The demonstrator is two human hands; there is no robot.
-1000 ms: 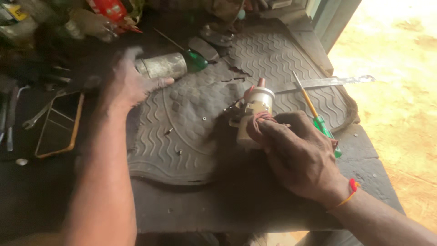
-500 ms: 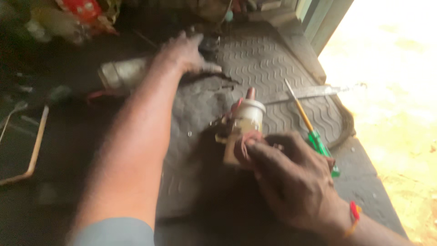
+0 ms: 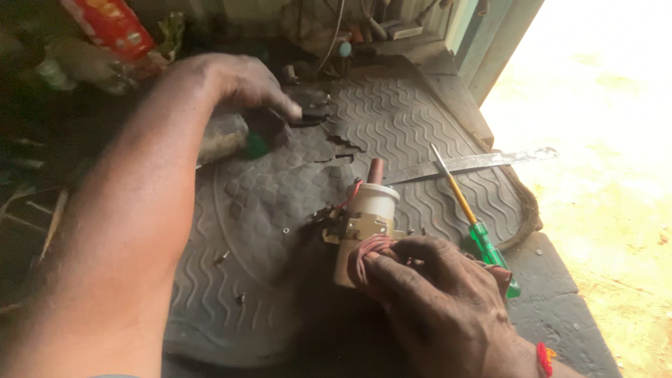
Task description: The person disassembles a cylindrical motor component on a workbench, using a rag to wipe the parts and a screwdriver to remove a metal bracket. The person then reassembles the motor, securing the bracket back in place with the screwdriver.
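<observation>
1. A dark rubber mat (image 3: pixel 231 280) with wavy ribs covers the bench.
2. The left hand (image 3: pixel 231 84) reaches to the far side, fingers curled down onto small dark parts (image 3: pixel 311 112); whether it grips one I cannot tell.
3. The right hand (image 3: pixel 441 301), near right, is closed around a small pump motor (image 3: pixel 364 224) with a white cap, standing mid-mat.
4. A green-handled screwdriver (image 3: pixel 483 238) lies just right of it.

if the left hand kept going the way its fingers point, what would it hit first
The left hand points right across the rubber mat, its fingers already at a small dark metal part. That part likely comes first, though blur and depth leave it unclear whether they touch yet.
</observation>
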